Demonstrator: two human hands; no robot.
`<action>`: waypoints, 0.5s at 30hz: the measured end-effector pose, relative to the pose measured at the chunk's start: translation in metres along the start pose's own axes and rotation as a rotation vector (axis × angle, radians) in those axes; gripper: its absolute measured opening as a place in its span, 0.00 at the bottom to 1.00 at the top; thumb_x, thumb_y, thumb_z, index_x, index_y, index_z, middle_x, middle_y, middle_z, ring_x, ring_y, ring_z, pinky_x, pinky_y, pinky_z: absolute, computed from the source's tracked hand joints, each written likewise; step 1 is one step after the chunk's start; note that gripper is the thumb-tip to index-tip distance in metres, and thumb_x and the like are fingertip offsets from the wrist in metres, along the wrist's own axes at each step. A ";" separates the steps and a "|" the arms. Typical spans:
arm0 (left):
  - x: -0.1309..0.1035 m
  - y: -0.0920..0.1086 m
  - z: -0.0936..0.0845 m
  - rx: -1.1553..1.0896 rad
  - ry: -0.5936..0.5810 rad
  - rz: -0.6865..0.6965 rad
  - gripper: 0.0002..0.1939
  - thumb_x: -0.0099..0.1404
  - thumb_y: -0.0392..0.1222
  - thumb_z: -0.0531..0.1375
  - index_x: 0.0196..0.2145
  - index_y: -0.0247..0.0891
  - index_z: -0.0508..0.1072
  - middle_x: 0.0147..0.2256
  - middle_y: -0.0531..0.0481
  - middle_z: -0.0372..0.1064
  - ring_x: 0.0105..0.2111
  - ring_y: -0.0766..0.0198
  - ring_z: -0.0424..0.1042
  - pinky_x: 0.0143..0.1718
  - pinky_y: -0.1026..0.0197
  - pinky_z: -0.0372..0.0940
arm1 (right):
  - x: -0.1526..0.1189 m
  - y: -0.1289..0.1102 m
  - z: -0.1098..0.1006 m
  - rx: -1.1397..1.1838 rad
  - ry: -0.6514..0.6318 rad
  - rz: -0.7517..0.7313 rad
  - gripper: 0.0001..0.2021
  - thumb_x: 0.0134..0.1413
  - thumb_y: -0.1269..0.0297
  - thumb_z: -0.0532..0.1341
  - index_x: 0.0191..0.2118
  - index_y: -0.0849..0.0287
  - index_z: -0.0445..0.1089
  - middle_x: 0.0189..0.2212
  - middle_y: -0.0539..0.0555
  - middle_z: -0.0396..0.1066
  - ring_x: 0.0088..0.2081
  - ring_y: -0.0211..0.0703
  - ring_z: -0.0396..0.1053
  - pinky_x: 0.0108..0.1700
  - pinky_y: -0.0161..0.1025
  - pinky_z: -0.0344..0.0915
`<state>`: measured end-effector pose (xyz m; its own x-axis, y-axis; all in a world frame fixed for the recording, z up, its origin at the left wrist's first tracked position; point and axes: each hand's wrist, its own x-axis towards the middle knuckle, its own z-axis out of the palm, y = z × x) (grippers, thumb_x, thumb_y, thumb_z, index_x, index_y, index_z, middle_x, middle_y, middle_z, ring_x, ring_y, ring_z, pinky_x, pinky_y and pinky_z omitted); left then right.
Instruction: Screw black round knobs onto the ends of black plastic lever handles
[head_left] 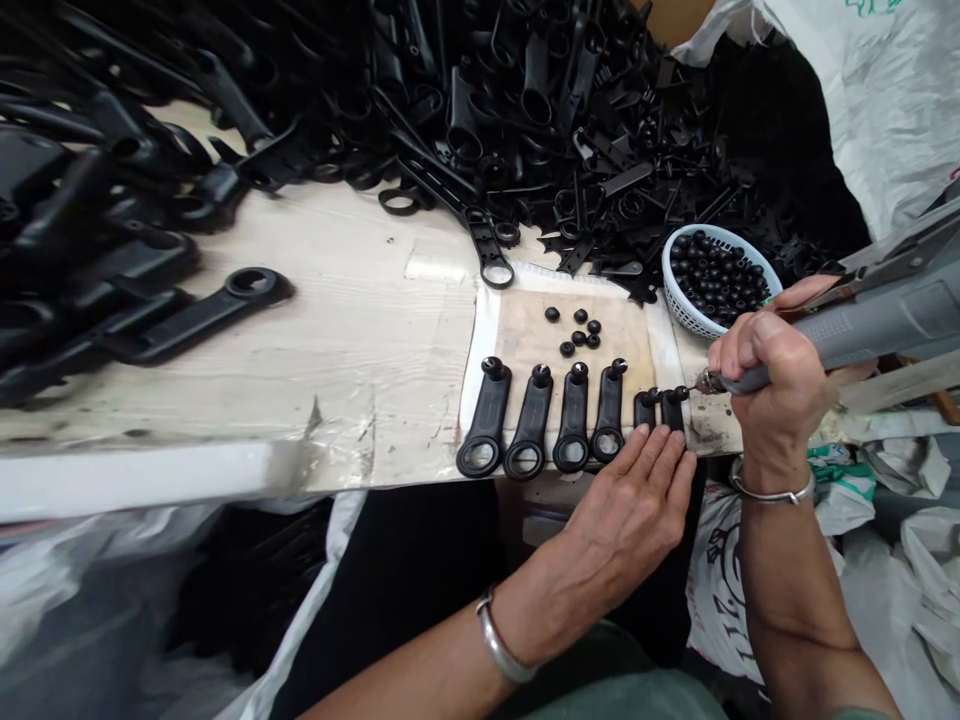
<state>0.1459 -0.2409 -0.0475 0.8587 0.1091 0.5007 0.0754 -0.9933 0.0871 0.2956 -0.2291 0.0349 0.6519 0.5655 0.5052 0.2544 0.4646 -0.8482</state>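
Note:
Several black plastic handles (530, 425) lie in a row along the table's front edge, each with a round black knob at its top end. My left hand (634, 500) rests flat over the lower ends of the two rightmost handles (673, 412), fingers stretched out side by side. My right hand (780, 385) is wrapped round the front of a grey power driver (885, 310). The driver's tip is beside the knob of the rightmost handle. A few loose black knobs (578, 338) sit on the tan pad (517, 320) above the row.
A light blue basket (682, 305) of black knobs stands behind my right hand. Black plastic parts (465, 110) are heaped across the back, with more handles (202, 320) at the left. White bags (892, 110) are at the right and below the table (337, 330).

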 end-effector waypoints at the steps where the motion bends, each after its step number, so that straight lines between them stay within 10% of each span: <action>1: 0.000 0.000 0.000 0.001 -0.007 -0.003 0.20 0.68 0.31 0.54 0.56 0.23 0.68 0.57 0.32 0.69 0.58 0.49 0.69 0.61 0.50 0.62 | -0.001 0.001 0.000 -0.015 0.000 -0.001 0.07 0.46 0.70 0.63 0.31 0.53 0.64 0.13 0.37 0.57 0.12 0.32 0.56 0.16 0.33 0.59; 15: -0.001 0.005 0.008 0.048 -0.058 -0.010 0.21 0.70 0.34 0.53 0.60 0.27 0.66 0.60 0.35 0.65 0.60 0.50 0.66 0.63 0.49 0.60 | 0.001 0.009 -0.007 -0.066 -0.121 0.062 0.10 0.44 0.66 0.67 0.35 0.52 0.69 0.15 0.39 0.61 0.13 0.33 0.58 0.16 0.34 0.58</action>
<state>0.1493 -0.2464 -0.0548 0.8854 0.1184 0.4495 0.1074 -0.9930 0.0501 0.3040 -0.2294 0.0266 0.5778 0.6715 0.4639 0.2656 0.3828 -0.8848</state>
